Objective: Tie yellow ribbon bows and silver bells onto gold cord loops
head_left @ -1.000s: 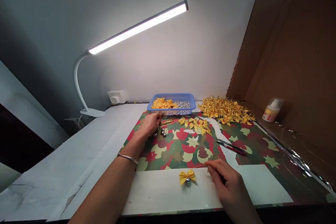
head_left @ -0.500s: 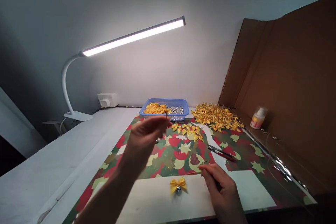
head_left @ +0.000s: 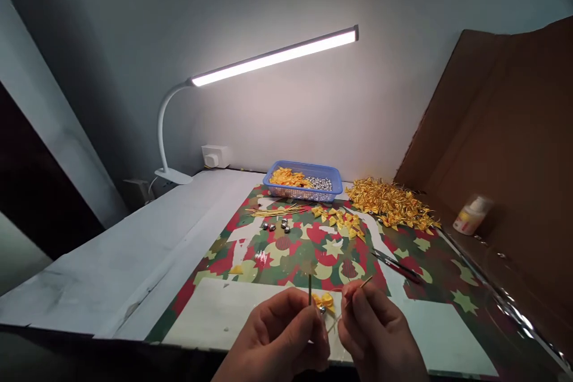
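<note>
My left hand [head_left: 284,334] is closed, with thumb and forefinger pinching a thin gold cord [head_left: 310,289] whose end stands upright. Close beside it, my right hand [head_left: 378,331] pinches a gold cord end [head_left: 366,281] that points up and to the right. Whether both ends belong to one cord I cannot tell. Just behind the hands, a yellow ribbon bow [head_left: 326,299] with a small silver bell [head_left: 323,310] is partly hidden by my left fingers. It is near the white board [head_left: 215,310] under my hands.
Farther back lie gold cords [head_left: 277,212], several silver bells [head_left: 272,227] and loose yellow bows [head_left: 344,221]. A blue basket [head_left: 304,196] holds bows and bells. To its right are a heap of corded bows [head_left: 389,203], dark tweezers-like tool [head_left: 396,265], bottle [head_left: 470,216] and cardboard [head_left: 505,119]. A lamp [head_left: 275,59] shines above.
My left hand has come down from its raised position to beside my right hand, near the bow. The view has swung left, so the table's things appear farther right.
</note>
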{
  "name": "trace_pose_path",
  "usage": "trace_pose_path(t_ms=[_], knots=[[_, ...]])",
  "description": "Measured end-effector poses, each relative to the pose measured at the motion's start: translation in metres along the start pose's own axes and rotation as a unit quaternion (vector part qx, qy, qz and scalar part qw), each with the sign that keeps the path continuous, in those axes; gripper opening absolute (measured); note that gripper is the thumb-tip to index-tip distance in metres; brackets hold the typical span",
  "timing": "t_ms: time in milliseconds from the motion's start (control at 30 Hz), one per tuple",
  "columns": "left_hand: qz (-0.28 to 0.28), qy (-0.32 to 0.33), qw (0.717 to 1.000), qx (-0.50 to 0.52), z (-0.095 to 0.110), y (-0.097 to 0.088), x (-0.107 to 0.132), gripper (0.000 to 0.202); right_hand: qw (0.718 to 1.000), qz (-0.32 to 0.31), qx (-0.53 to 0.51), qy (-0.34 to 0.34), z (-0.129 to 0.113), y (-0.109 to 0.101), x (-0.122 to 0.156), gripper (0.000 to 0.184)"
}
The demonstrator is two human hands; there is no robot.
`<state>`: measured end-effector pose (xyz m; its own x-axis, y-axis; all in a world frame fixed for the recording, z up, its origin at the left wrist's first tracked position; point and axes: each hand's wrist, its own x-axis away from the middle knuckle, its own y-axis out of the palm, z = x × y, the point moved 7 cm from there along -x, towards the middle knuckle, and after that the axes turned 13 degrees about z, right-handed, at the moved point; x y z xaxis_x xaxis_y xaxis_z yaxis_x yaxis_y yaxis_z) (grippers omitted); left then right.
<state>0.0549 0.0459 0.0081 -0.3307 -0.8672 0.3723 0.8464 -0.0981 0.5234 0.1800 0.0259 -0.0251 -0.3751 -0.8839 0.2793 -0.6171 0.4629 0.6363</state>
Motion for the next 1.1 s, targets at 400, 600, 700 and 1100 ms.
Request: trace_pose_path(t_ms=[400, 600, 700, 1100], knots=[[0.007, -0.025, 0.994, -0.108, -0.004, -0.023, 0.012, 0.036, 0.949, -0.113, 0.250, -0.153, 0.001, 0.006, 0.015, 0.028], [-0.012, -0.020, 0.990, -0.139, -0.011, -0.022, 0.006, 0.033, 0.756, -0.113, 0.396, -0.509, -0.012, 0.006, 0.041, 0.054], [-0.010, -0.032, 0.988, -0.148, -0.015, -0.022, 0.004, 0.031, 0.693, -0.111, 0.456, -0.548, -0.012, 0.003, 0.041, 0.061], [-0.052, -0.037, 0.987, -0.148, -0.019, -0.015, 0.013, 0.038, 0.578, -0.113, 0.504, -0.632, -0.014, 0.016, 0.062, 0.065]])
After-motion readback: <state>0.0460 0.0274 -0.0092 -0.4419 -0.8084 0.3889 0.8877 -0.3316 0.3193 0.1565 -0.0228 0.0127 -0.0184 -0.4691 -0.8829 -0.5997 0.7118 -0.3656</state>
